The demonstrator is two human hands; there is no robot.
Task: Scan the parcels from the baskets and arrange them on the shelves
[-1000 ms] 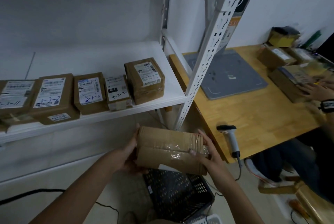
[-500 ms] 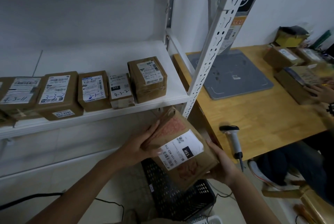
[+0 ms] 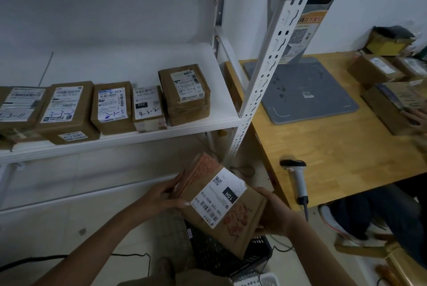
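Lower centre: left hand [image 3: 161,195] and right hand [image 3: 275,214] clasp the cardboard parcel [image 3: 242,225] over the black basket [image 3: 231,262]; its barcode label [image 3: 217,195], hidden a second ago, now faces up, seemingly ready for the handheld scanner [image 3: 298,174].

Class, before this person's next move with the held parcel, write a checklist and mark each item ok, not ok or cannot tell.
1. Brown cardboard parcel held by both left hand and right hand: ok.
2. Its white label faces up, barcode showing: ok.
3. White-and-black handheld scanner in hand: not ok; it lies on the wooden table.
4. Bare space on the white metal shelf: ok.
5. Parcel already scanned: cannot tell.
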